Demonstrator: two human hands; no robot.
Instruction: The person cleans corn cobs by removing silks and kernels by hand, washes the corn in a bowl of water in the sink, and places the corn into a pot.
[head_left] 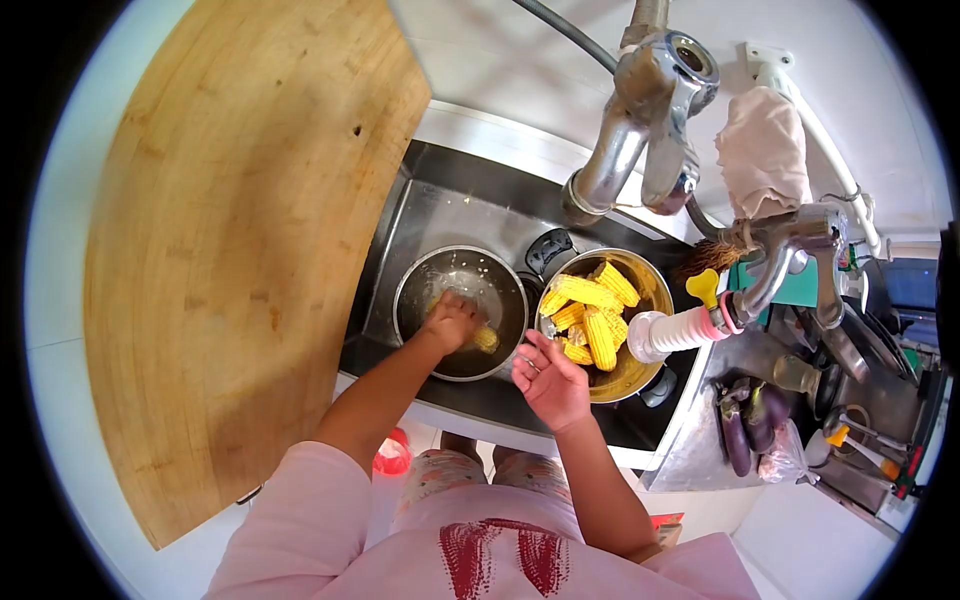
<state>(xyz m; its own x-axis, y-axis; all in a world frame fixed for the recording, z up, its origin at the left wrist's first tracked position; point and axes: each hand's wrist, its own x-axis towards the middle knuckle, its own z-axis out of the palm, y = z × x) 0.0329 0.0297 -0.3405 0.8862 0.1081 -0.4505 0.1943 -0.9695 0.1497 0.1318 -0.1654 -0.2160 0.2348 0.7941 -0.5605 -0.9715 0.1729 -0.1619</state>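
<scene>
My left hand (pixel 455 322) reaches down into a metal bowl (pixel 404 318) with cloudy water. Its fingers curl over a piece of corn on the cob (pixel 486 340), whose yellow end sticks out beside the hand; the fingertips are partly hidden. My right hand (pixel 552 382) is palm up with loosely bent fingers apart, and nothing is in it. It hovers at the near left rim of a metal pot (pixel 655 290), close to several yellow corn pieces (pixel 600 338) piled inside.
Bowl and pot stand in a steel sink (pixel 440 205). A large wooden board (pixel 240 250) lies to the left. A metal faucet (pixel 610 150) overhangs the sink, and a second tap with a white ribbed hose (pixel 680 332) reaches over the pot. Eggplants (pixel 738 435) lie at the right.
</scene>
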